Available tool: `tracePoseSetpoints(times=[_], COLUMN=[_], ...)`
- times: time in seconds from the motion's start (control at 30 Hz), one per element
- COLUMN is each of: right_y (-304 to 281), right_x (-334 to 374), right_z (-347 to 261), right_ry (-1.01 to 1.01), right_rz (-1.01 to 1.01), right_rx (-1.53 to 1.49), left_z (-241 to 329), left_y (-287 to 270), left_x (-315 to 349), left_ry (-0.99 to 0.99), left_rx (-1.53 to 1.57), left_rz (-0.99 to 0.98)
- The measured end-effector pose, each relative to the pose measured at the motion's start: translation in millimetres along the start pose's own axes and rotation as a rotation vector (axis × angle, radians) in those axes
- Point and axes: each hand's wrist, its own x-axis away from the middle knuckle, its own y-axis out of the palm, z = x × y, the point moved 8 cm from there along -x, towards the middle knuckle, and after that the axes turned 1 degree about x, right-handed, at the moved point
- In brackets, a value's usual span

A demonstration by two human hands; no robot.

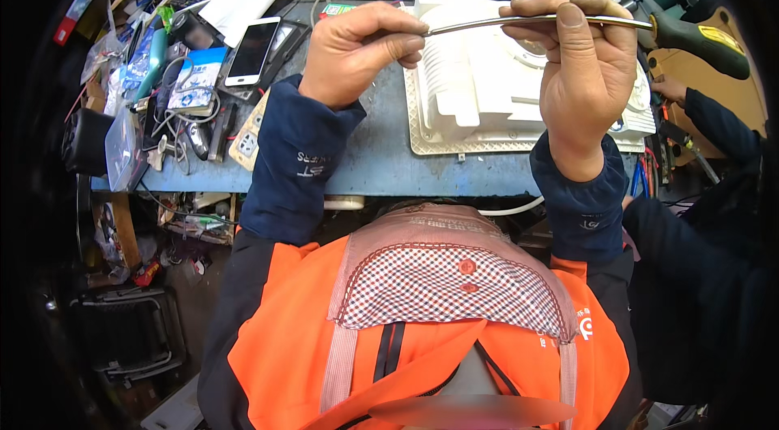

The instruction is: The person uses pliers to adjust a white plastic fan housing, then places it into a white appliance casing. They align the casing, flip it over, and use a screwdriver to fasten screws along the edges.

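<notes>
A long-shafted screwdriver (699, 42) with a dark green and yellow handle is held level above the bench, its handle to the right. My right hand (580, 65) grips the metal shaft near the handle, thumb and fingers around it. At the other end my left hand (361, 49) pinches the tip between thumb and forefinger. Whether anything small sits at that tip I cannot make out. Below and behind the shaft lies a white plastic housing (442, 97) with a ribbed part and a flat rim, partly hidden by my right hand.
The blue workbench (381, 170) carries a white phone (253, 51), a blue-and-white packet (199, 77), a power strip (247, 138) and tangled cables on the left. Tools and wires crowd the back. At the right, another person's hand (669, 89) is beside a cardboard box (726, 105).
</notes>
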Motion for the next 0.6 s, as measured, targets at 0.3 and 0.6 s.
tracePoseSetpoints(times=[0.3, 0.6], right_y=[21.0, 4.5], right_x=[-28.2, -27.0], right_z=[68.8, 108.5], right_ry=[0.260, 0.298], right_rz=[-0.163, -0.442], right_rx=[0.056, 0.290], left_z=[-71.4, -128.3], left_y=[-31.7, -42.0], left_x=[19.6, 40.3], left_ry=[-0.220, -0.691], left_rx=[0.174, 0.039], left_rz=[0.209, 0.394])
